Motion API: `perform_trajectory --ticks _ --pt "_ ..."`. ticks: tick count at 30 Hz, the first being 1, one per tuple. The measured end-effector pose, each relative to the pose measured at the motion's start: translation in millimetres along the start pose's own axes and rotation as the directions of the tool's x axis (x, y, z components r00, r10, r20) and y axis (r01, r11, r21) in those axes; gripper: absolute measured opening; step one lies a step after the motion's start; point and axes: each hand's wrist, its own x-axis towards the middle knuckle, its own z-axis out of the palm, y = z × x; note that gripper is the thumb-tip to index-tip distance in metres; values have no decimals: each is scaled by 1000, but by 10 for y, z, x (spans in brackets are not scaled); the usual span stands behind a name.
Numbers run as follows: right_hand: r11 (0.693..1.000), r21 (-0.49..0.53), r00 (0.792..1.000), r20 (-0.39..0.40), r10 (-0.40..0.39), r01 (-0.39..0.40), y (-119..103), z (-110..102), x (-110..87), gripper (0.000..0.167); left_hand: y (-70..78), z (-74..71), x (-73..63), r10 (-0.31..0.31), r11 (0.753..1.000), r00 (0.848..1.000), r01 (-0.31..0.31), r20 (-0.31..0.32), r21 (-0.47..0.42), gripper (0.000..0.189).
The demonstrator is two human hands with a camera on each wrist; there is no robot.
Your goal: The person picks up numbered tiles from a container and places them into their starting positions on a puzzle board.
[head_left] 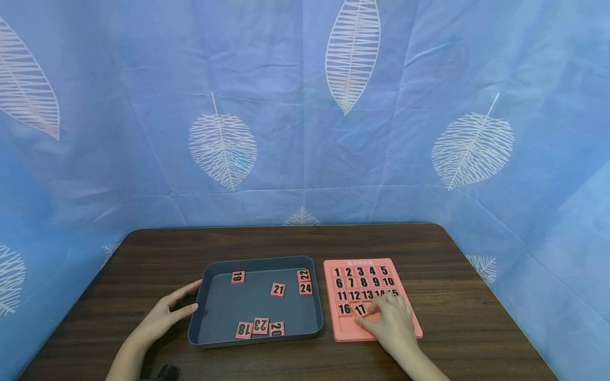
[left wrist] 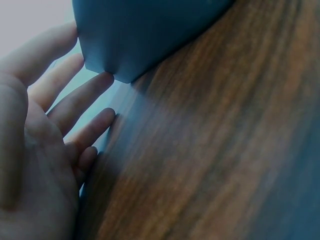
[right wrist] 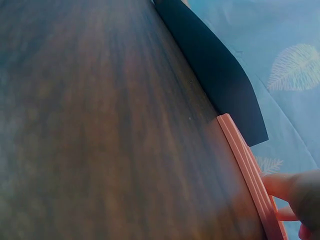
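Nearest: black object [head_left: 167, 372], cut off by the lower frame edge, beside the left forearm. Right hand [head_left: 394, 323] bent over the pink board [head_left: 340, 330], thumb and forefinger clamped on tile 17 [head_left: 359, 309]; that tile sits skewed, just right of tile 16 [head_left: 344, 309]. Tray [head_left: 229, 301], dark grey, left of the board and apart from it. Along its near wall: tiles 18 [head_left: 243, 329], 23 [head_left: 260, 325] and 20 [head_left: 277, 328]. Left hand [head_left: 164, 316] at the tray's left side, fingers apart, tips against the wall. Farther in: tile 21 [head_left: 278, 289], then 24 [head_left: 305, 288] and 22 [head_left: 303, 275] by the right wall, 19 [head_left: 238, 277] toward the back left. On the board, tiles 1 to 15 [head_left: 364, 282] run in three rows. Dark wood bench [head_left: 381, 241] extends behind; beyond hangs blue cloth [head_left: 286, 132] with white leaf prints.
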Motion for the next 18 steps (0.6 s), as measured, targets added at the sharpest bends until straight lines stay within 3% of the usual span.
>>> perform_trajectory --ticks 11,18 --pt "999 22 999 -36 -28 29 31 42 12 27 14 -15 9 -22 1000 1000 22 2 6 56" --pt "999 -16 997 -52 -52 51 30 44 11 24 17 -18 5 -10 1000 1000 10 -1 7 55"
